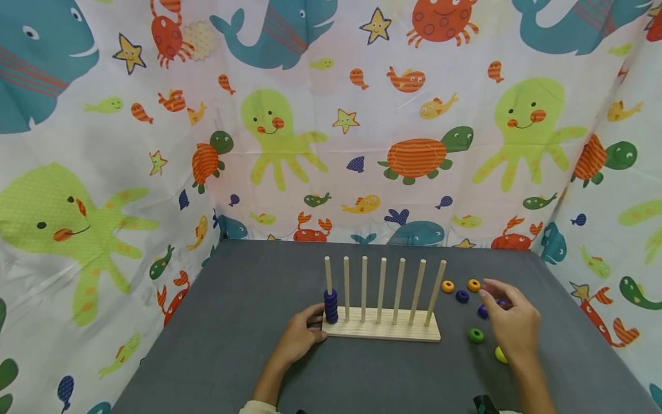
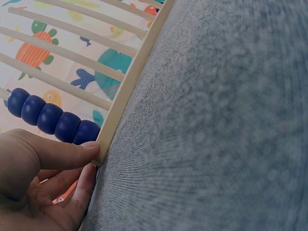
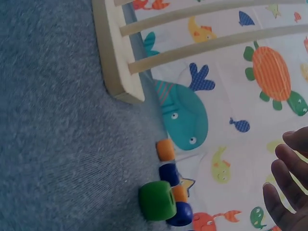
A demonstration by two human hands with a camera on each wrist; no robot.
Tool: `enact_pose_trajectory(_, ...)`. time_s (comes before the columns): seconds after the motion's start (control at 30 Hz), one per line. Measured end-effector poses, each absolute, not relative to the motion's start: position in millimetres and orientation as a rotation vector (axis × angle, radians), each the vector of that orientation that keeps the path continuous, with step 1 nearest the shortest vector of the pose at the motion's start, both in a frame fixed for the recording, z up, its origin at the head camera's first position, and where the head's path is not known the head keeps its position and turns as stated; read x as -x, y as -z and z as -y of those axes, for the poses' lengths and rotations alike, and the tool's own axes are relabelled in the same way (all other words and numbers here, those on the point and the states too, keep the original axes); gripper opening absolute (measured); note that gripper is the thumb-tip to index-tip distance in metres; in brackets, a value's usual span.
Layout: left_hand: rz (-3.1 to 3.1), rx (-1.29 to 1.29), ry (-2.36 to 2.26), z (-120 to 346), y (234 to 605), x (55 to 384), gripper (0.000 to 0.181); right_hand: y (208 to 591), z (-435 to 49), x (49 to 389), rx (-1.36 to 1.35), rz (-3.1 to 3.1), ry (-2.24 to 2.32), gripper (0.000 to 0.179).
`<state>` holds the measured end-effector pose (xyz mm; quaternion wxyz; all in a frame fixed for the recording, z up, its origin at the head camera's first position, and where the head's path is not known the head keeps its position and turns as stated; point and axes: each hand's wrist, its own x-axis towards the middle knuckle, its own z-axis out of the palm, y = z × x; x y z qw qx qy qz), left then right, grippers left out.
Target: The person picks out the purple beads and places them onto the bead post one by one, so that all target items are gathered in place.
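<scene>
A pale wooden peg board (image 1: 383, 329) with a row of upright pegs stands on the table. Several dark blue beads (image 2: 48, 118) are stacked on its leftmost peg. My left hand (image 1: 300, 338) pinches the left end of the base, thumb on the upper face (image 2: 91, 150). To the right of the board, my right hand (image 1: 512, 322) hovers over loose beads, fingers loosely bent and holding nothing in the right wrist view. Near it lie an orange bead (image 1: 473, 285), a blue bead (image 1: 482, 311), a green bead (image 1: 476, 336) and a yellow bead (image 1: 500, 355), partly hidden by the hand.
Another orange bead (image 1: 447, 286) and a blue bead (image 1: 462, 296) lie just right of the board. The grey tabletop (image 1: 233, 287) runs back to a hanging cloth (image 1: 310, 172) printed with sea animals, which also encloses both sides.
</scene>
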<state>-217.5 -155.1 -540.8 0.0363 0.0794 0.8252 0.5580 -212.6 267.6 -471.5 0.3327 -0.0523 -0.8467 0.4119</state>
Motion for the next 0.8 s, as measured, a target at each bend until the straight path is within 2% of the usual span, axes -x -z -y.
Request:
enact_pose_trajectory(0.43,-2.558,-0.256,-1.705,155.7,539.3,219.0,0.064,495.8,-288.6,223.5,0.247,2.412,-1.021,0.031)
enact_pose_trajectory(0.8,-2.550,-0.255,-1.698,153.3,540.3,219.3,0.064,511.7,-308.2,229.4,0.281,2.698,-1.066,0.053)
